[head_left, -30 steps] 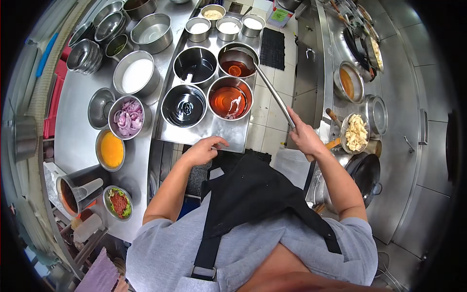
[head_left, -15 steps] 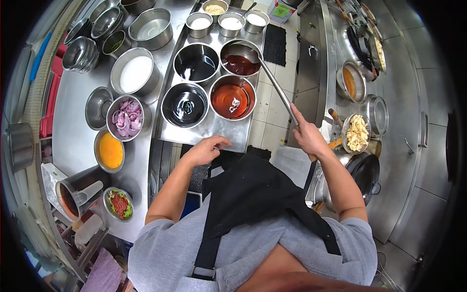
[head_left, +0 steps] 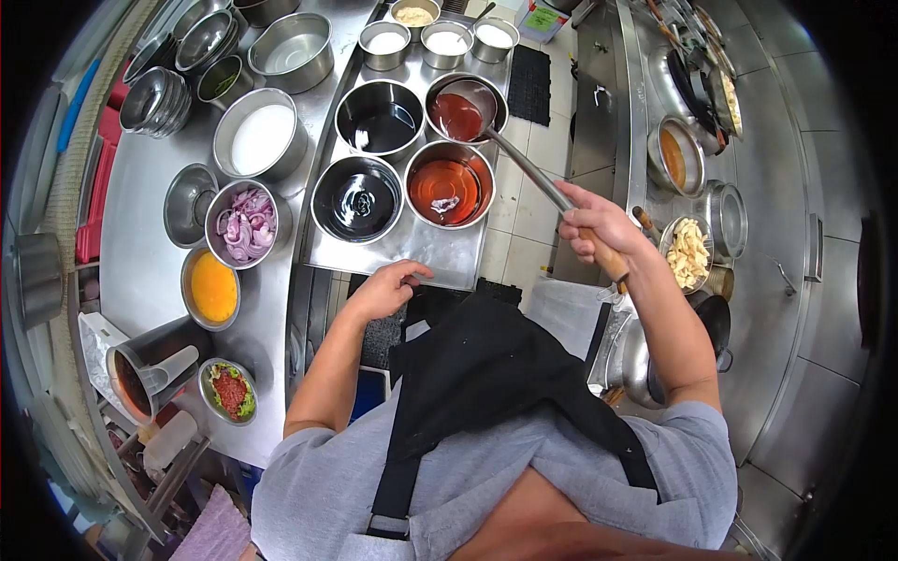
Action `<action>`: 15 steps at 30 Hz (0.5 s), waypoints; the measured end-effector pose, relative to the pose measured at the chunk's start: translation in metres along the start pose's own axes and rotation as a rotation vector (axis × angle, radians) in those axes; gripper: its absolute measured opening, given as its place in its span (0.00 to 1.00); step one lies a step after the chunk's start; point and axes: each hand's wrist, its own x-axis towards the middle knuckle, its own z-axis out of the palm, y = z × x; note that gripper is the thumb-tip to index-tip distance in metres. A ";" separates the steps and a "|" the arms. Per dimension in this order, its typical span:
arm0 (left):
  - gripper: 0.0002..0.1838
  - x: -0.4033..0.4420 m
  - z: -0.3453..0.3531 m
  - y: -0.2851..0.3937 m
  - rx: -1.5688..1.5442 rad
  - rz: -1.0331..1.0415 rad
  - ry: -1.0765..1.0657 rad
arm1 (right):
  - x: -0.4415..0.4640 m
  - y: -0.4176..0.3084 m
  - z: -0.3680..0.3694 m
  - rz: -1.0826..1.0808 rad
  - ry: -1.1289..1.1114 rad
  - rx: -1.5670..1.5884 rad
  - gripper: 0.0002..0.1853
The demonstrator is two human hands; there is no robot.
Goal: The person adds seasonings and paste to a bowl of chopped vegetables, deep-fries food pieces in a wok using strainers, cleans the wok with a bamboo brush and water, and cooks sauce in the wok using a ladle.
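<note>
My right hand (head_left: 603,229) is closed around a long-handled ladle (head_left: 533,173) near its wooden grip end. The ladle's bowl sits in the far right pot of dark red liquid (head_left: 506,120) and holds some of that liquid. In front of it stands a pot of clearer orange-red liquid (head_left: 447,192). To the left are two pots of dark, glossy liquid, one behind (head_left: 379,122) and one nearer (head_left: 360,201). My left hand (head_left: 385,290) hovers by the front edge of the metal tray (head_left: 440,266), fingers loosely bent, holding nothing.
Small pots of white contents (head_left: 444,42) stand behind. On the left counter are a pot of white liquid (head_left: 257,136), sliced onions (head_left: 246,224), a bowl of yellow liquid (head_left: 213,288) and a dish of red and green food (head_left: 229,391). Pale cut pieces (head_left: 687,252) sit on the right.
The ladle's bowl has turned upward and now shows red liquid inside. My right hand has rotated and shifted slightly, exposing the wooden grip. My left hand has moved a little.
</note>
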 end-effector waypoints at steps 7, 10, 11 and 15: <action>0.26 -0.003 -0.001 -0.006 0.003 -0.029 0.008 | -0.004 0.038 0.002 -0.071 -0.274 0.631 0.29; 0.26 -0.003 -0.003 -0.010 -0.001 -0.040 -0.005 | -0.012 0.047 0.009 -0.107 -0.250 0.697 0.29; 0.26 -0.002 -0.003 -0.010 0.009 -0.039 -0.016 | -0.014 0.050 0.011 -0.123 -0.252 0.715 0.29; 0.26 0.002 -0.007 0.000 -0.019 -0.106 -0.063 | -0.025 0.055 0.014 -0.166 -0.276 0.779 0.27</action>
